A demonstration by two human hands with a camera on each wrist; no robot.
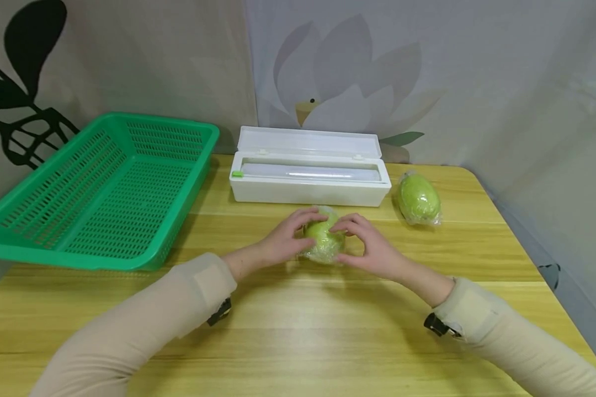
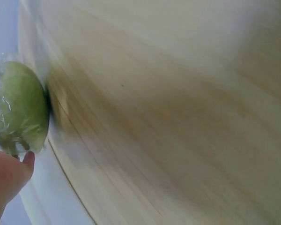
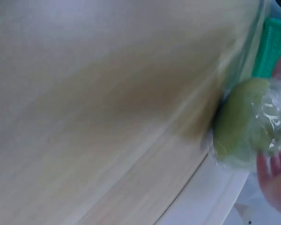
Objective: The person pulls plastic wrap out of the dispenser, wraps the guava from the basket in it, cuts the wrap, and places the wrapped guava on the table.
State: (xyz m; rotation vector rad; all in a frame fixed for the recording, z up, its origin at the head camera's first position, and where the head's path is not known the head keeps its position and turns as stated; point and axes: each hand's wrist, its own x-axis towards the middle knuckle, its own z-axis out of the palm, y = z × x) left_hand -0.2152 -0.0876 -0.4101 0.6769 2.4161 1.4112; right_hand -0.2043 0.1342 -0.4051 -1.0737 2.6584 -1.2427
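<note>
Near the middle of the table, in the head view, sits a rounded green fruit [image 1: 324, 242] wrapped in clear, crinkled plastic film. My left hand [image 1: 282, 238] curls around its left side, with fingers over the top and the thumb on the front. From the right, my right hand [image 1: 377, 255] bends its fingers to the upper side and brings the thumb to the lower edge. The left wrist view has the smooth side of the fruit [image 2: 25, 105] at its left edge. Bunched film shows on the fruit [image 3: 243, 124] in the right wrist view, with fingertips against it.
A white cling film box [image 1: 308, 190] stands behind the hands, lid raised, with a roll inside and a green slider at left. Another wrapped green fruit [image 1: 419, 198] lies to its right. A large green plastic basket [image 1: 154, 259] takes up the left side.
</note>
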